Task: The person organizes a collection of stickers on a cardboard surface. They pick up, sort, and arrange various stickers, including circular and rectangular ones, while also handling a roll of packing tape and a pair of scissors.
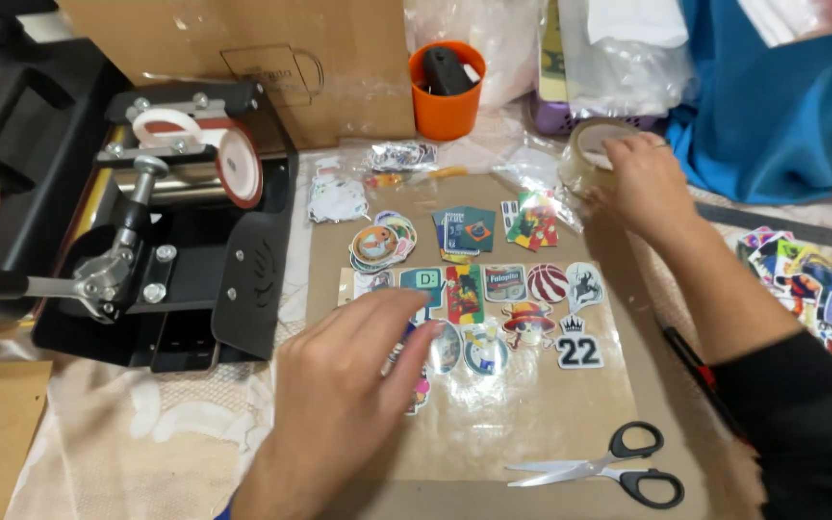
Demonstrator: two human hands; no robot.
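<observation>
left hand (353,380) flat, fingers spread on stickers (478,289); right hand (642,183) grips tape roll (591,154), apparently pinching its rim.

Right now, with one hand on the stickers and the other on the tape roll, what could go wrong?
The left hand rests on loose colourful stickers laid in rows on the glossy clear film sheet; sliding it could shift them. The right hand grips the clear tape roll near crinkled plastic bags that tape might catch. The open black-handled scissors lie close to the right sleeve.
</observation>
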